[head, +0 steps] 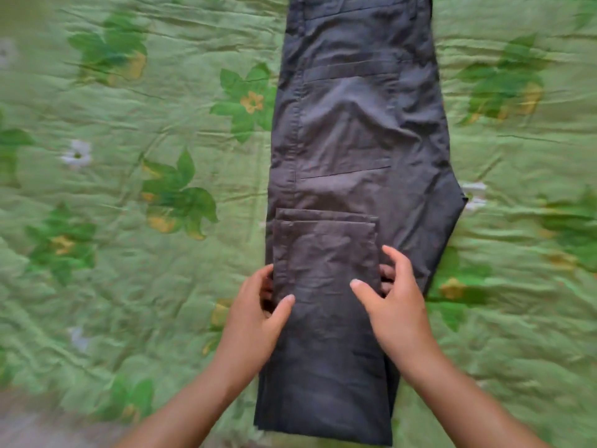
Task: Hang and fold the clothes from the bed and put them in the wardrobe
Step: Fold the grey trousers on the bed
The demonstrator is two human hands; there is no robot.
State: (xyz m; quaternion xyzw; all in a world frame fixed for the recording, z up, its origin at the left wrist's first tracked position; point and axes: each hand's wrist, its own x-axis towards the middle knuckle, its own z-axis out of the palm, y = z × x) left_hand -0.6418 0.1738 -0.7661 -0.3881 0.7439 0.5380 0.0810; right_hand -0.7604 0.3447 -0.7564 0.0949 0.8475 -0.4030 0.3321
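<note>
Trousers (355, 124) lying flat and lengthwise on bed (129, 163), waistband at far end, legs doubled back so hems (326, 221) are resting mid-garment. Flat surface is likely serving us for square, even folds. We are taking doubled leg part at both side edges, probably for next fold: left hand (258, 318) pinching left edge, thumb on top, fingers tucked under; right hand (394, 305) half-curled round right edge, thumb and forefinger on top, other fingers underneath.
</note>
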